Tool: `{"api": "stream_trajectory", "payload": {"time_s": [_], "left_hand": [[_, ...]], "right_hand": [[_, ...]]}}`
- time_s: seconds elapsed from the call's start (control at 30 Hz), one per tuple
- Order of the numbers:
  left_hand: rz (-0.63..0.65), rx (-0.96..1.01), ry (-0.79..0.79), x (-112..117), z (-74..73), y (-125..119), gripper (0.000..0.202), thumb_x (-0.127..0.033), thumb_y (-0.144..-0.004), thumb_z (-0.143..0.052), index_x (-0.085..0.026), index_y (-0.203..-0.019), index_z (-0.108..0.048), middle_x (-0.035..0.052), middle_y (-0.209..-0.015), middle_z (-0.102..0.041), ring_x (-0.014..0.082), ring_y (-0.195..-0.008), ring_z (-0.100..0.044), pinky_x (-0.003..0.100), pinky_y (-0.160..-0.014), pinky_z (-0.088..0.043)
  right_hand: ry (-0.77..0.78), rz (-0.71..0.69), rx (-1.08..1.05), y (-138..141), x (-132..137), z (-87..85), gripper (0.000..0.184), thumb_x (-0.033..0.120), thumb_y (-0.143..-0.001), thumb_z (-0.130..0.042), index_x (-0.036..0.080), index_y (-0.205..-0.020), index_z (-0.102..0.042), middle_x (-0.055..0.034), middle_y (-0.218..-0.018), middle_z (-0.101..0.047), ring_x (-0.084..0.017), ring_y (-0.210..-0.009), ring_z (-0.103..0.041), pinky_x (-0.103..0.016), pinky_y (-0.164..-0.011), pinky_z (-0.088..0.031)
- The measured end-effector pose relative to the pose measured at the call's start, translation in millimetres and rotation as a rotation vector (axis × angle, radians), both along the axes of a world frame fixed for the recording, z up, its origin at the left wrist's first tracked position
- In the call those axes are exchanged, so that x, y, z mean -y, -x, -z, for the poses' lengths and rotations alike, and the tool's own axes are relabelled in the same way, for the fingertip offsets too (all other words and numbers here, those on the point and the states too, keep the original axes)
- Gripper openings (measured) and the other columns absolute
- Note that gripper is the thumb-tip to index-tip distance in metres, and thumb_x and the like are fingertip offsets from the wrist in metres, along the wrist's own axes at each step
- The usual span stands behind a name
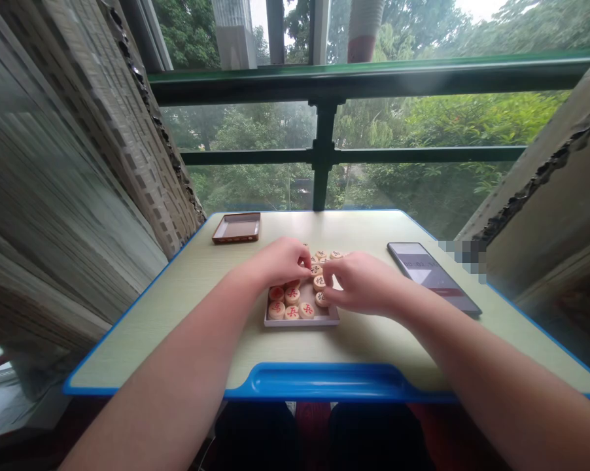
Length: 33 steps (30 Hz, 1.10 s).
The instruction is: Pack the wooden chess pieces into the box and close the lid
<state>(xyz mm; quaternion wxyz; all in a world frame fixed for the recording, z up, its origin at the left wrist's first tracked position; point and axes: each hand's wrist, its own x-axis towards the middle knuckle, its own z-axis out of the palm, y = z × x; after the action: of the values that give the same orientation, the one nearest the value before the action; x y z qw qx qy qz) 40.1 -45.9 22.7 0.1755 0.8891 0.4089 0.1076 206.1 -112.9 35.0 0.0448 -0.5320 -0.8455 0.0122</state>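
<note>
The left hand (286, 260), nearly pinched, and right hand (364, 282), loosely curled, hover among black-lettered xiangqi pieces (319, 283); I cannot tell any grip. Red-lettered pieces (292, 296) sit at the tray's (302, 322) seven o'clock; smartphone (433, 278), three.

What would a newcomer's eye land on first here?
Probably the bare left hand and bare right hand over the shallow pale box of round cream pieces marked red or black, on the pale blue-edged table. Next, the glossy blue trough at the table's near edge and the dark-green metal railing beyond.
</note>
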Motion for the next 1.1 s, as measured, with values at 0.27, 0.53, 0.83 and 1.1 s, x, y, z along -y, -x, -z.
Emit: {"api": "stream_trajectory", "payload": {"time_s": [0.27, 0.53, 0.83, 1.1], "left_hand": [[-0.022, -0.022, -0.025, -0.1, -1.5, 0.2, 0.024, -0.034, -0.067, -0.057, -0.016, -0.077, -0.07, 0.0012, -0.065, -0.063, 0.0122, -0.059, -0.05, 0.022, -0.052, -0.032], [0.008, -0.008, -0.038, -1.6, 2.5, -2.0, 0.023, -0.035, -0.068, -0.056, -0.017, -0.074, -0.07, 0.0008, -0.062, -0.062, 0.0119, -0.057, -0.051, 0.022, -0.051, -0.033], [-0.014, 0.062, -0.003, -2.9, 0.9, -1.7, 0.024, -0.033, -0.069, -0.056, -0.015, -0.078, -0.071, 0.0019, -0.066, -0.065, 0.0122, -0.06, -0.055, 0.021, -0.052, -0.035], [-0.036, 0.089, -0.004, -3.5, -0.2, -0.6, 0.024, -0.029, -0.072, -0.053, -0.014, -0.076, -0.071, 0.0029, -0.07, -0.068, 0.0127, -0.063, -0.056, 0.021, -0.054, -0.037]], "right_hand": [[0.009, -0.027, 0.019, 1.7, 2.2, -1.0, 0.019, 0.032, -0.074, -0.052, 0.021, -0.074, -0.067, -0.0047, -0.065, -0.065, -0.016, -0.06, -0.054, -0.024, -0.049, -0.026], [-0.05, -0.002, -0.014, 1.9, 3.8, -2.5, 0.019, 0.031, -0.074, -0.051, 0.021, -0.075, -0.067, -0.0027, -0.061, -0.063, -0.014, -0.056, -0.053, -0.024, -0.049, -0.025], [-0.033, -0.05, -0.054, 2.9, 4.7, -0.6, 0.018, 0.03, -0.074, -0.052, 0.02, -0.074, -0.068, -0.0032, -0.062, -0.063, -0.013, -0.053, -0.05, -0.024, -0.05, -0.027], [0.108, -0.171, -0.121, 9.5, 10.6, 3.2, 0.015, 0.029, -0.071, -0.057, 0.023, -0.074, -0.07, -0.0007, -0.06, -0.063, -0.011, -0.05, -0.047, -0.023, -0.05, -0.028]]}}
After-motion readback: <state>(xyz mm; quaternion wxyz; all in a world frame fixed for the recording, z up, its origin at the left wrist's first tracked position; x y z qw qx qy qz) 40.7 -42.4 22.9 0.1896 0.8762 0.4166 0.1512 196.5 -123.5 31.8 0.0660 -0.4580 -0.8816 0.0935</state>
